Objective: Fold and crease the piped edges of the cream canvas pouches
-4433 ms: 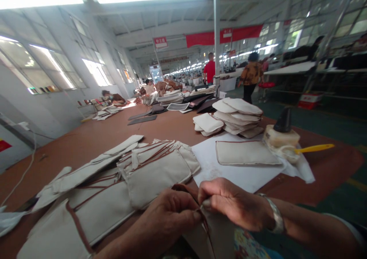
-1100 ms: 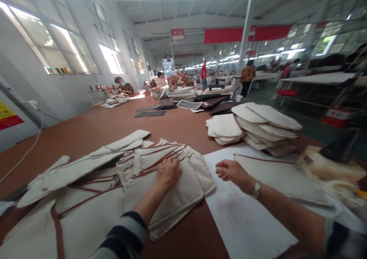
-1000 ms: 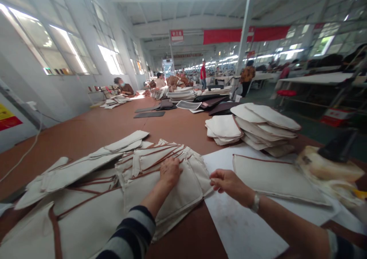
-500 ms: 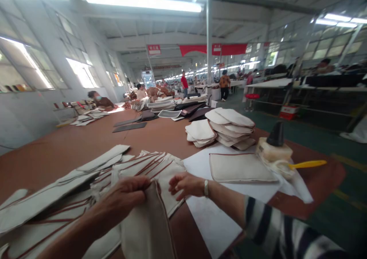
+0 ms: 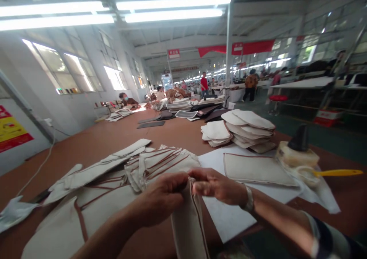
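Note:
Both hands meet at the upper end of a beige fabric piece (image 5: 187, 228) with brown edging, which hangs down toward me. My left hand (image 5: 163, 197) is closed on its top edge. My right hand (image 5: 218, 186), with a pale band at the wrist, pinches the same corner from the other side. Behind them lies a heap of beige fabric pieces (image 5: 169, 161) with brown trim. More long beige strips (image 5: 109, 161) spread to the left. On white paper (image 5: 226, 217) to the right rests a flat beige panel (image 5: 255, 169) with brown edging.
Stacked beige pads (image 5: 249, 127) stand beyond the paper. At the right are a container with a black cone on top (image 5: 298, 152) and a yellow-handled tool (image 5: 338, 173). Dark pieces (image 5: 151, 124) lie farther along the brown table (image 5: 120, 131). People work in the background.
My right hand has come in from the right and closed on the fabric corner beside my left hand. The view has turned left, so everything appears shifted right.

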A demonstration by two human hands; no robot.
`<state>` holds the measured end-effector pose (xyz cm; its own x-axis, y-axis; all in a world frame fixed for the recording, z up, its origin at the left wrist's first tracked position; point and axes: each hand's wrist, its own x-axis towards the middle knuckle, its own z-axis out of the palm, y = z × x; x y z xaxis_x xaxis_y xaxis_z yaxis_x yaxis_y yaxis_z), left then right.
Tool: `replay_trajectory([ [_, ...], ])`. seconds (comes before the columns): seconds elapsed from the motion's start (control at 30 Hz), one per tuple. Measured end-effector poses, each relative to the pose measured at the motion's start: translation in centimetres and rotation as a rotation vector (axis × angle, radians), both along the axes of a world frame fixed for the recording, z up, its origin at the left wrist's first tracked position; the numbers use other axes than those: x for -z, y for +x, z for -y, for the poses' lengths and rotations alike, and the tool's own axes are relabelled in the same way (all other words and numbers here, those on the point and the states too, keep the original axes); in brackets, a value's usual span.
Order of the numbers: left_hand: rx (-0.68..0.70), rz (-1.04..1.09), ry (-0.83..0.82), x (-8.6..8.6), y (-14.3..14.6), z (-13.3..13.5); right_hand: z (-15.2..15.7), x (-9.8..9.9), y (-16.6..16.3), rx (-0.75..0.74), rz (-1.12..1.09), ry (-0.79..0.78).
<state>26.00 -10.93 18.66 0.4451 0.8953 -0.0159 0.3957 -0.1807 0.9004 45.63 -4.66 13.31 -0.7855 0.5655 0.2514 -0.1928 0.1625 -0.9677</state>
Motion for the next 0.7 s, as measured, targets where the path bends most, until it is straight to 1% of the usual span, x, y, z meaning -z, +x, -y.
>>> replay_trajectory([
  [0.07,0.0,-0.012,0.002,0.6,0.0,0.2,1.3,0.2,0.7,0.038,0.026,0.089],
  [0.13,-0.014,0.024,-0.046,1.5,-0.1,0.7,1.9,1.2,1.1,0.138,0.051,0.181],
  [0.2,0.009,0.127,-0.147,2.4,0.0,1.5,2.5,2.1,1.4,0.202,0.077,0.288],
  [0.27,0.02,0.248,-0.229,3.0,0.2,2.3,3.2,2.5,1.7,0.207,0.088,0.362],
  [0.3,0.009,0.286,-0.249,3.1,0.3,2.7,3.6,2.5,1.9,0.195,0.091,0.371],
  [0.4,-0.041,0.308,-0.261,2.8,0.9,3.6,5.0,1.6,2.5,0.139,0.118,0.333],
  [0.53,-0.017,0.347,-0.313,2.0,1.4,4.2,6.1,0.1,3.0,0.07,0.133,0.224],
  [0.6,0.009,0.372,-0.329,1.8,1.5,4.4,6.3,-0.1,3.2,0.062,0.131,0.182],
  [0.7,0.011,0.323,-0.316,1.7,1.4,4.7,6.4,-0.2,3.3,0.045,0.132,0.079],
])
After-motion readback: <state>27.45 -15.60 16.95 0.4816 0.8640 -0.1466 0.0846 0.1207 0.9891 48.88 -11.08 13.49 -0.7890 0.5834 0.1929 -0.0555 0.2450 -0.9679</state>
